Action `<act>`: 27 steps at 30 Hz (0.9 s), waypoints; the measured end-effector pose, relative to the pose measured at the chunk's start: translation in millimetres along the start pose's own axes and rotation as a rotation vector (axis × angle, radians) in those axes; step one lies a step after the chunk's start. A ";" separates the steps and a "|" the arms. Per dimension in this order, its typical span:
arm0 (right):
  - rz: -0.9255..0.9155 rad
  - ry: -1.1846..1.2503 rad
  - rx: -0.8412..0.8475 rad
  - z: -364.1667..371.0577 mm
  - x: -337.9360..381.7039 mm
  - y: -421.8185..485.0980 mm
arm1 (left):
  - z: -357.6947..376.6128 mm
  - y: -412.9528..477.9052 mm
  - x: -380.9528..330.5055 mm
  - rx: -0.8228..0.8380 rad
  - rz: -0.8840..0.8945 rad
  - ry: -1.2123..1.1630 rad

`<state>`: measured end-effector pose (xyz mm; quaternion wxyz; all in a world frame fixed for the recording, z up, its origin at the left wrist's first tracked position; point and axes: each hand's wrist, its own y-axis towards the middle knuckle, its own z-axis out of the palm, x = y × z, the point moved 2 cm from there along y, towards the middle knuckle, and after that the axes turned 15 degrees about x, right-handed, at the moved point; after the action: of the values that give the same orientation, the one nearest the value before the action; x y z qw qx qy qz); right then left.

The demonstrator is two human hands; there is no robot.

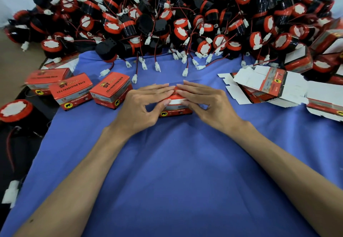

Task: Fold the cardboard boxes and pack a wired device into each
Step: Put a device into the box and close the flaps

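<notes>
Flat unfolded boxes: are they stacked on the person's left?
No: the flat unfolded boxes lie to the right; closed boxes stand at the left.

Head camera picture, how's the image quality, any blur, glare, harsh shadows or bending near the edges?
Head view: soft, even light, faint shadows under the left hand and right hand, no glare on the blue cloth; the box under the fingers is sharp; the leftmost closed box and upright cartons at the right edge smear; wide-angle bending bows the heap of horns.
</notes>
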<state>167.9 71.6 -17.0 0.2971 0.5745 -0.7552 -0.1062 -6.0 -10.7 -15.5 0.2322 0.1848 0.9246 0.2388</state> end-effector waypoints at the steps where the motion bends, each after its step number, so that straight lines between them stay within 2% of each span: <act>1: 0.004 0.008 -0.005 0.4 0.7 0.0 | 0.2 -0.1 -1.1 -0.017 0.002 -0.012; 5: 0.021 0.045 -0.045 3.9 3.3 0.3 | 3.1 -1.6 -5.4 -0.071 0.026 -0.046; 9: 0.072 0.125 -0.037 4.2 2.1 -0.3 | 2.0 -0.6 -2.0 -0.058 0.019 -0.064; 13: 0.184 0.246 -0.058 3.4 2.8 2.2 | 5.5 3.0 0.1 0.075 -0.063 -0.100; 17: 0.133 0.183 -0.025 3.4 4.2 0.1 | 7.7 0.7 4.7 0.177 -0.088 -0.098; 22: 0.079 0.107 0.017 0.0 -0.9 -0.8 | 7.5 3.7 6.2 0.167 -0.010 0.006; 27: 0.019 0.018 -0.019 3.5 0.0 -0.3 | 8.6 3.8 7.8 0.192 -0.042 0.005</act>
<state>166.2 70.9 -19.9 0.3102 0.5653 -0.7570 -0.1053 -7.1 -1.0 -22.8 0.2161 0.1861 0.9475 0.1445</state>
